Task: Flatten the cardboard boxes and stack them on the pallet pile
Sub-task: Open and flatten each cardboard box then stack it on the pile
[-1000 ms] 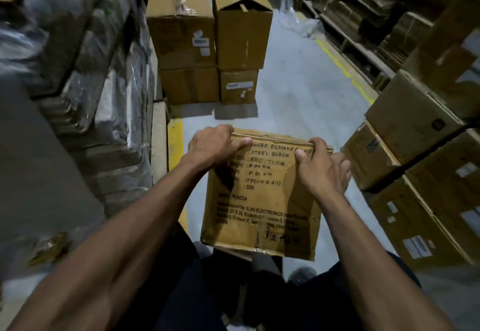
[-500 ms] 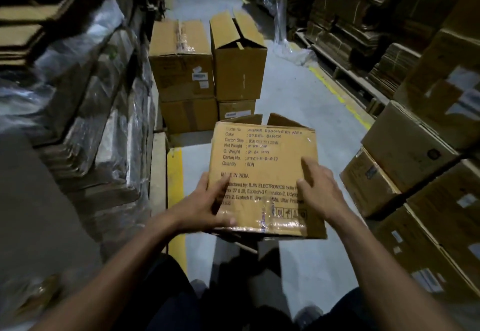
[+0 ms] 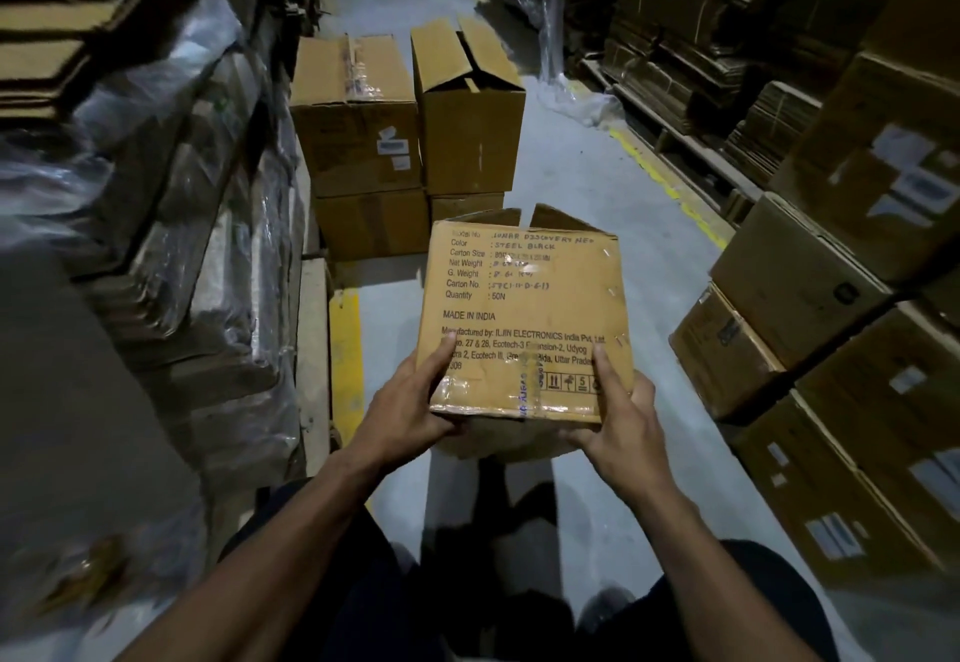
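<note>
I hold a small brown cardboard box (image 3: 524, 308) in front of me, its printed side with "MADE IN INDIA" facing up. Two flaps stand open at its far end. My left hand (image 3: 410, 401) grips the near left corner, thumb on the printed face and fingers underneath. My right hand (image 3: 618, 417) grips the near right corner the same way. Flattened cardboard sheets (image 3: 57, 38) lie piled at the upper left, above plastic-wrapped bundles (image 3: 197, 225).
Several full cartons (image 3: 363, 131) stand stacked on the floor ahead. More cartons (image 3: 831, 323) line the right side. Flattened cardboard fills the racks (image 3: 701, 53) at the back right. A grey floor aisle with yellow lines (image 3: 345, 349) runs between them.
The box has tipped from hanging upright to lying flat with its printed side up. My hands slid from its top edge to its near corners, and the view lifted.
</note>
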### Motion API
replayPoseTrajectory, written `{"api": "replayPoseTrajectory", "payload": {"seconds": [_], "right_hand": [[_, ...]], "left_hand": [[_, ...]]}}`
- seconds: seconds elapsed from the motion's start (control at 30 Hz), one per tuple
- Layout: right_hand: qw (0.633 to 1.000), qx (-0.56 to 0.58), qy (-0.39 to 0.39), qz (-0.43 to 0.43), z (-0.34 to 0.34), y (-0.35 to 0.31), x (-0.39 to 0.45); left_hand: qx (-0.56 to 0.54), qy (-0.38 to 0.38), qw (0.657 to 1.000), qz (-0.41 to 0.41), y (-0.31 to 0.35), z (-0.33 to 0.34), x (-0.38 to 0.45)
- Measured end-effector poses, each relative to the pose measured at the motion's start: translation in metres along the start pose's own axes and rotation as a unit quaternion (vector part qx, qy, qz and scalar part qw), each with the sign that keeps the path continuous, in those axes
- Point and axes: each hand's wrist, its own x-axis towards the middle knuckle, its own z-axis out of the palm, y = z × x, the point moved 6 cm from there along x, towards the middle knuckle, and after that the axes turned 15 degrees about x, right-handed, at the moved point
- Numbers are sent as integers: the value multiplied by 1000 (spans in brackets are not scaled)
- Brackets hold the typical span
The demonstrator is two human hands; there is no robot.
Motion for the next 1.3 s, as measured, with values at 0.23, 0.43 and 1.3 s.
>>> {"api": "replayPoseTrajectory", "payload": {"seconds": [0.23, 0.43, 1.3], "right_hand": [[999, 4, 48, -26, -24, -44, 4], [993, 21, 107, -44, -59, -75, 36], [893, 287, 50, 341, 96, 171, 41]], "left_hand": [[-65, 76, 993, -60, 6, -40, 0], [-15, 125, 987, -96, 35, -87, 34], [-225, -100, 903, -353, -64, 167, 41]]}}
